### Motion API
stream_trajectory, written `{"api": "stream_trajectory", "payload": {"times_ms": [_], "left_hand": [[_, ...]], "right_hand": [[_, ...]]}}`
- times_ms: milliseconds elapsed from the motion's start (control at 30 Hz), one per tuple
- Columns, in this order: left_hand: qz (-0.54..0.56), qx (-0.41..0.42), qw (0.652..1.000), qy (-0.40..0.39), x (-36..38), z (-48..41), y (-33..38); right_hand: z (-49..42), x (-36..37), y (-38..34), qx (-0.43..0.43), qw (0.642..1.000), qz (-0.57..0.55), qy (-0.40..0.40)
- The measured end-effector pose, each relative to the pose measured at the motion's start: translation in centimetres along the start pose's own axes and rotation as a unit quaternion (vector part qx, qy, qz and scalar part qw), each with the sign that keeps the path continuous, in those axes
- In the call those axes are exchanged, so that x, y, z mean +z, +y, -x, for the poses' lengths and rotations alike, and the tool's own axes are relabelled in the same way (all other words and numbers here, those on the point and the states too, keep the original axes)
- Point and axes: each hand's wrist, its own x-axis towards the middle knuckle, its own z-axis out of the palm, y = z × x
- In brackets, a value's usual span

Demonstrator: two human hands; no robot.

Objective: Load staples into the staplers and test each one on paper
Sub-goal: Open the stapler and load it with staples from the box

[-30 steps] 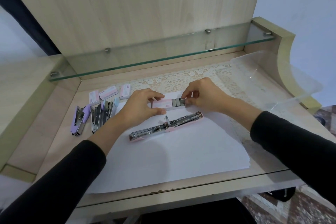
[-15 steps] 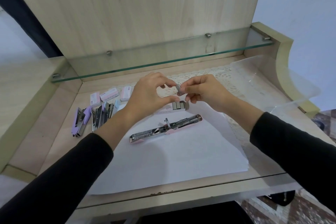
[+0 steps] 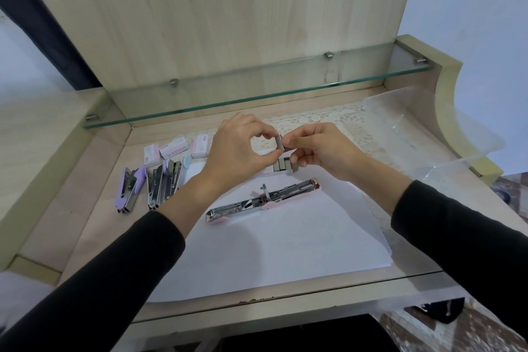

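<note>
Pinch grip, both sides: left hand (image 3: 237,148) holds a short staple strip (image 3: 279,142) between thumb and forefinger, top and bottom; right hand (image 3: 320,148) pinches the same strip from its other side. Strip upright, lifted off the surface, above and behind the pink stapler (image 3: 264,200).

Pink stapler lies opened out flat on the white paper (image 3: 285,243), magazine exposed. Just behind it, under the hands, more staple blocks (image 3: 284,165) sit on the paper.

Left of the pink stapler, off the paper: a purple stapler (image 3: 128,188), then a cluster of further staplers (image 3: 164,183), all opened. Behind those, three small staple boxes (image 3: 174,149).

Lace mat (image 3: 343,120) behind and right of the pink stapler; clear plastic container (image 3: 428,128) farther right.
</note>
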Motion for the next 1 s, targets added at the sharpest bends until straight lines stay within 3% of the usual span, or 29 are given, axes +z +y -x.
{"api": "stream_trajectory", "payload": {"times_ms": [400, 600, 767, 1000], "left_hand": [[0.033, -0.012, 0.999, 0.01, -0.9, 0.6, 0.2], [0.039, -0.093, 0.988, -0.121, -1.0, -0.2, -0.3], [0.038, -0.092, 0.979, -0.177, 0.2, -1.1, -0.2], [0.015, -0.104, 0.966, -0.238, 1.4, -1.8, -0.3]], "right_hand": [[0.4, -0.3, -0.1, -0.02, 1.0, 0.003, 0.012], [0.1, -1.1, 0.2, -0.02, 0.992, 0.096, 0.078], [0.0, -1.3, 0.7, -0.011, 0.979, 0.178, 0.095], [0.0, -1.9, 1.1, 0.003, 0.976, 0.189, 0.104]]}}
